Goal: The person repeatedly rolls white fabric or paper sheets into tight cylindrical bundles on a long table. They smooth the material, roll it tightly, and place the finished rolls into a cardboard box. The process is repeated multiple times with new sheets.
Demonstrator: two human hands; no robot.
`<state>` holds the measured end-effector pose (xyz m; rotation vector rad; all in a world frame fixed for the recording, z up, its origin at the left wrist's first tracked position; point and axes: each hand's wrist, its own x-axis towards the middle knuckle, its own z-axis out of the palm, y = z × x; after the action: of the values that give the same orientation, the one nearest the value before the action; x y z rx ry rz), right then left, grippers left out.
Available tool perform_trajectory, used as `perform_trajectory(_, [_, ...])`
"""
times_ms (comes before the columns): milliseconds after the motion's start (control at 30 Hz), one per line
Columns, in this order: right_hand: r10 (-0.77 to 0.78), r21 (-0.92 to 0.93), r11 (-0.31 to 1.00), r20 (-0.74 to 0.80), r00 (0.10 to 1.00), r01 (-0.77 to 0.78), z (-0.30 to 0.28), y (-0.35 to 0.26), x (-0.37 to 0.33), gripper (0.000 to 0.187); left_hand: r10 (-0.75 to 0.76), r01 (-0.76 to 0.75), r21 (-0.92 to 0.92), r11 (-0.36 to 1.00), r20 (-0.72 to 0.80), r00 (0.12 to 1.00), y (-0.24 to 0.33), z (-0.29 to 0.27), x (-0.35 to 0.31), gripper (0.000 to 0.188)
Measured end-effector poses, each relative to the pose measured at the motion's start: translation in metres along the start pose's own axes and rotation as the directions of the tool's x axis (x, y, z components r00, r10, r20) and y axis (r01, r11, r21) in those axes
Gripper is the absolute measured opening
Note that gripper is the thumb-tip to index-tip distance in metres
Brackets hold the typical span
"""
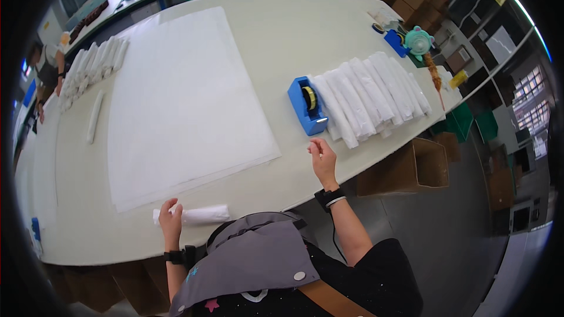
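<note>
A white rolled-up bundle (205, 215) of thin sheet lies at the table's near edge, in front of my body. My left hand (170, 216) is closed over it near its left end. My right hand (323, 163) is raised just short of the blue tape dispenser (301, 107), its fingers pinched together. Something small and pale may be between the fingertips; I cannot make out what. The dispenser holds a yellowish roll of tape. A stack of flat white sheets (188, 105) is spread left of centre on the table.
Several white rolls (370, 97) lie side by side right of the dispenser. More rolls (97, 61) are piled at the far left, near another person (47, 70). A green fan (419, 42) and a second blue dispenser (396, 43) stand far right. A cardboard box (388, 173) is below the table's right edge.
</note>
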<state>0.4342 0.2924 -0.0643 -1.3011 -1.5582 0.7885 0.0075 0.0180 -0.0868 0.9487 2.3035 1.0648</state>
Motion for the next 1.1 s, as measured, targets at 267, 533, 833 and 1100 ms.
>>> perform_trajectory(267, [-0.210,-0.015,0.966,0.533,0.820,0.257,0.180,-0.080,-0.053,0.025,0.186,-0.179,0.074,0.981,-0.102,0.977,-0.034,-0.068,0.000,0.026])
perform_trajectory(533, [-0.315,-0.135,0.800,0.735,0.601,0.585,0.319,-0.129,-0.075,0.043,0.055,-0.062,-0.037,0.997,-0.169,0.984,-0.107,-0.127,-0.016,0.021])
perform_trajectory(833, [-0.083,-0.335,0.733,0.819,0.567,0.592,0.416,-0.133,-0.056,0.032,0.218,-0.217,0.008,0.976,-0.029,0.976,-0.092,-0.138,0.053,0.025])
perform_trajectory(1100, [0.102,-0.347,0.864,0.830,0.548,0.364,0.432,-0.125,-0.029,0.021,0.623,-0.702,0.161,0.693,0.357,0.696,-0.034,-0.067,0.162,0.034])
